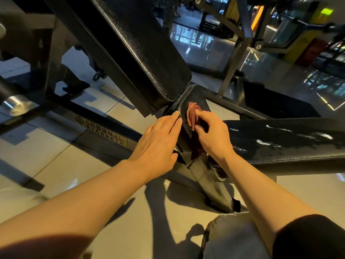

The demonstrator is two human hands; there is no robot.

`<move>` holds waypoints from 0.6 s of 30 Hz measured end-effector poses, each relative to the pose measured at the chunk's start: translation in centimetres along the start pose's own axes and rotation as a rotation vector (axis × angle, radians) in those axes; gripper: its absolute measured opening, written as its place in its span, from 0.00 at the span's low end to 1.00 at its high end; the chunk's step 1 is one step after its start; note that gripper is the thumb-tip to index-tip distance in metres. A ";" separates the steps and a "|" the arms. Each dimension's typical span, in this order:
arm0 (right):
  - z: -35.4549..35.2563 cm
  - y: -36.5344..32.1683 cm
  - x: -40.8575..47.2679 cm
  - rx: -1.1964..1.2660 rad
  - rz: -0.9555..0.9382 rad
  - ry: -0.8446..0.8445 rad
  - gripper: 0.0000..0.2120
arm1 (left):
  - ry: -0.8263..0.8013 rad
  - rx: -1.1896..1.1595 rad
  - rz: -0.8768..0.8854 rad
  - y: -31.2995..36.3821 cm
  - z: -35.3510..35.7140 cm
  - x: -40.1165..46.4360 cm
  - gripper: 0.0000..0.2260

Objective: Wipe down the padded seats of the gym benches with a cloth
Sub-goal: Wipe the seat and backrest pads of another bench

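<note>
- Two hands work at the narrow black seat pad of one bench, close together but not touching each other.
- The left hand lies with straight fingers along the pad's stitched left edge, fingertips touching the seam.
- The right hand pinches one reddish-brown cloth, bunched and pressed against the pad's top face just right of the left fingertips; more of the cloth hangs dark below the right palm.
- Just beyond both hands, the tilted black backrest pad overhangs the seat's far end and crowds the space above the fingers.
- To the right of the right hand, a second, long black pad stretches away, with shiny wet-looking streaks on it.
- Left of the left hand, a dark frame beam carries a plate reading "ARSENAL STRENGTH".
- Further left, one chrome bar end juts over the pale tiled floor.
- Below the right forearm, a grey-clad knee is near the bench's base.
- Far beyond the hands, other gym machines stand, blurred.
</note>
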State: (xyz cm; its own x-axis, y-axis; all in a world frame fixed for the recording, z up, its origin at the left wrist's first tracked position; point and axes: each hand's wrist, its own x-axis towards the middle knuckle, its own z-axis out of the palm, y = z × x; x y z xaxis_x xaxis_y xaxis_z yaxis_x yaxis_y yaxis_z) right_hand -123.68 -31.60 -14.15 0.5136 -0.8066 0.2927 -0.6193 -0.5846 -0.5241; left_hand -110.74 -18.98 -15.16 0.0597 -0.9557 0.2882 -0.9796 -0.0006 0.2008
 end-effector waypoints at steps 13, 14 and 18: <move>1.9 -1.0 -0.5 0.136 -0.146 0.166 0.18 | 0.022 -0.024 -0.018 0.6 0.3 0.7 0.39; 1.5 -0.3 -0.2 0.100 -0.092 0.147 0.19 | 0.017 -0.016 -0.013 0.6 0.3 0.7 0.39; 0.8 2.8 0.8 -0.085 0.269 0.045 0.20 | 0.011 -0.013 0.000 0.3 0.1 0.4 0.38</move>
State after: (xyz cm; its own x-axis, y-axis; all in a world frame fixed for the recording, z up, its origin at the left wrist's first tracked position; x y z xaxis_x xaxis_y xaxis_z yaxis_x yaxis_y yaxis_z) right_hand -124.53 -33.83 -16.07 0.2988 -0.9355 0.1885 -0.7780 -0.3532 -0.5196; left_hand -111.02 -19.39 -15.10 0.0616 -0.9524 0.2986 -0.9771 0.0034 0.2126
